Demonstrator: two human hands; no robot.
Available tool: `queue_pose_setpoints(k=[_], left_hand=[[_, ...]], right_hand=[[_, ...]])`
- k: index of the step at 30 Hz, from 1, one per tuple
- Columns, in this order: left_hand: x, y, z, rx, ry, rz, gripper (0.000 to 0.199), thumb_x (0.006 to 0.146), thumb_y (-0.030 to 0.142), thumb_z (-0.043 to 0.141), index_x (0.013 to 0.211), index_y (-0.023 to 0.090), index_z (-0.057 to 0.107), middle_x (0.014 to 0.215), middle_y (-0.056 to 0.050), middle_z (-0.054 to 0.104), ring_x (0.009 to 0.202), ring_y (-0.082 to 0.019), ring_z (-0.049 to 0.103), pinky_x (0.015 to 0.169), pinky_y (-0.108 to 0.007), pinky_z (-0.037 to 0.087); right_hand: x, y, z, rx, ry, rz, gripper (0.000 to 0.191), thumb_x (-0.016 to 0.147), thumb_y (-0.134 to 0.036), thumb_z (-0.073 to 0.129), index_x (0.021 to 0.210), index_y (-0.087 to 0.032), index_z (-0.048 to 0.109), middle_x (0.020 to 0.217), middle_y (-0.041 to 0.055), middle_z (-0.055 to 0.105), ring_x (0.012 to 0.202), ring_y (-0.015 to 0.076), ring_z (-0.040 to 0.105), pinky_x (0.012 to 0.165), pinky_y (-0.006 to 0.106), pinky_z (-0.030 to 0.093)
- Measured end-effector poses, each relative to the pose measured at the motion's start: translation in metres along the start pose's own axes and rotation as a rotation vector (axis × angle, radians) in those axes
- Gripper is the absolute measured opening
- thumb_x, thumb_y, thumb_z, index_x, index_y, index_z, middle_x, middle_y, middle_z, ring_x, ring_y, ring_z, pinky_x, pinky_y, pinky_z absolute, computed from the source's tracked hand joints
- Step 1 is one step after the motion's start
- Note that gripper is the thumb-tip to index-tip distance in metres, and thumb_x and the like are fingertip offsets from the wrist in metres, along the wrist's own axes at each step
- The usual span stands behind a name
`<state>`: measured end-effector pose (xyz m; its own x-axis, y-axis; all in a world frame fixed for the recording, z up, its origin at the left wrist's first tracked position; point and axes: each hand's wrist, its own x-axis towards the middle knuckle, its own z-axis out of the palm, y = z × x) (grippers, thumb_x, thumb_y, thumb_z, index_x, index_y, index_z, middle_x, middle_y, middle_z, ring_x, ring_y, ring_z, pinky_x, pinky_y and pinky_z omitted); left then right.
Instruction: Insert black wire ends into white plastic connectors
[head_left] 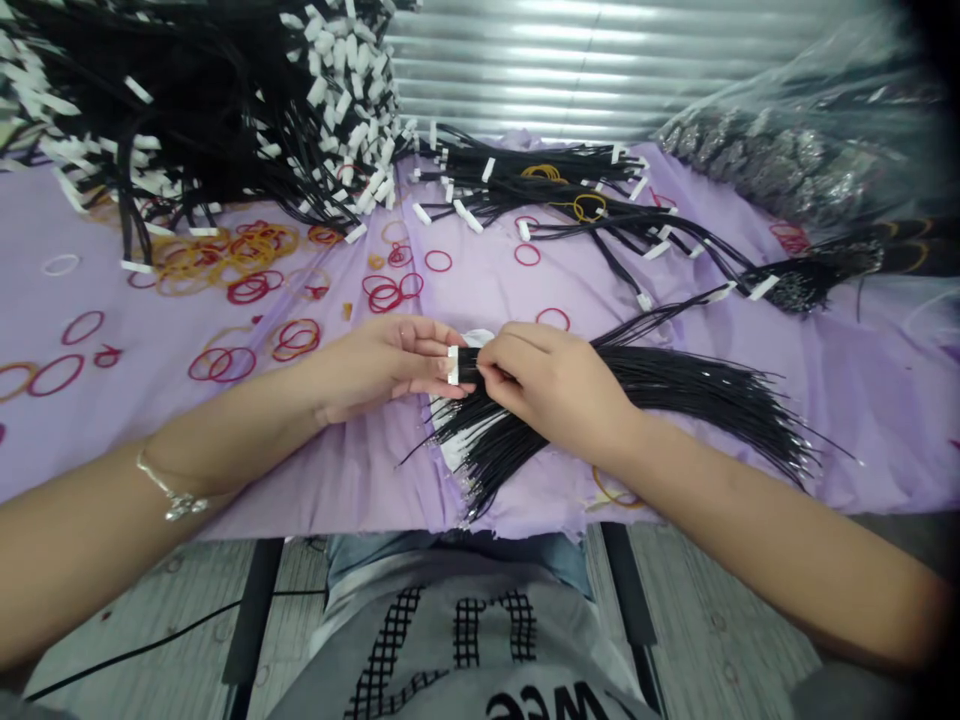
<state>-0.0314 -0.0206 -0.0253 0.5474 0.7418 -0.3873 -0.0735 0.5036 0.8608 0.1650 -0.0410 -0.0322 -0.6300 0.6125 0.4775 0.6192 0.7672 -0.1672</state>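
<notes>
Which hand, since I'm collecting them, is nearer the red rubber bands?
Left: the left hand, holding a white connector, sits close beside the red rubber bands. Right: the right hand, on the black wires, is farther.

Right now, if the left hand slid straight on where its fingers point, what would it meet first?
The left hand would meet the white plastic connector, seemingly already held; the thin black wires and right hand lie beyond, though depth is unclear.

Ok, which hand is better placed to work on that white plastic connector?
Probably the left hand: its fingers pinch the white plastic connector, while the right hand is busy gripping the black wire bundle.
</notes>
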Motion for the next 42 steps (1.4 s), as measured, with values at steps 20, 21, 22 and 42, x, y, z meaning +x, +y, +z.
queue_pose_setpoints(k=[20,21,22,42], left_hand=[[0.0,-0.003,0.004,-0.072,0.106,0.098,0.015,0.076,-0.002,0.061,0.085,0.009,0.067,0.078,-0.003,0.069,0.071,-0.01,0.066,0.076,-0.023,0.054],[0.0,-0.004,0.004,-0.07,0.102,0.098,0.015,0.076,-0.002,0.061,0.085,0.009,0.067,0.078,-0.003,0.069,0.071,-0.01,0.066,0.076,-0.023,0.054],[0.001,-0.004,0.004,-0.065,0.098,0.099,0.016,0.076,-0.002,0.061,0.086,0.009,0.067,0.079,-0.003,0.069,0.07,-0.009,0.066,0.076,-0.022,0.054],[0.0,-0.002,0.004,-0.08,0.133,0.097,0.016,0.072,-0.001,0.065,0.084,0.01,0.067,0.077,-0.004,0.07,0.068,-0.011,0.066,0.072,-0.023,0.054]], right_hand=[[0.0,0.006,-0.022,0.32,-0.45,-0.079,0.011,0.085,-0.016,0.055,0.086,-0.013,0.065,0.087,0.0063,0.058,0.078,0.0152,0.056,0.072,0.028,0.045],[0.0,0.007,-0.023,0.333,-0.464,-0.052,0.009,0.084,-0.015,0.056,0.087,-0.013,0.065,0.087,0.0059,0.058,0.078,0.0147,0.056,0.072,0.027,0.045],[0.0,0.007,-0.024,0.346,-0.476,-0.024,0.008,0.083,-0.014,0.057,0.087,-0.013,0.064,0.087,0.0056,0.058,0.077,0.0142,0.056,0.071,0.027,0.044],[0.002,0.001,-0.03,0.48,-0.315,0.154,0.007,0.083,-0.013,0.051,0.081,-0.016,0.058,0.082,0.0027,0.06,0.073,0.0115,0.053,0.07,0.025,0.041]])
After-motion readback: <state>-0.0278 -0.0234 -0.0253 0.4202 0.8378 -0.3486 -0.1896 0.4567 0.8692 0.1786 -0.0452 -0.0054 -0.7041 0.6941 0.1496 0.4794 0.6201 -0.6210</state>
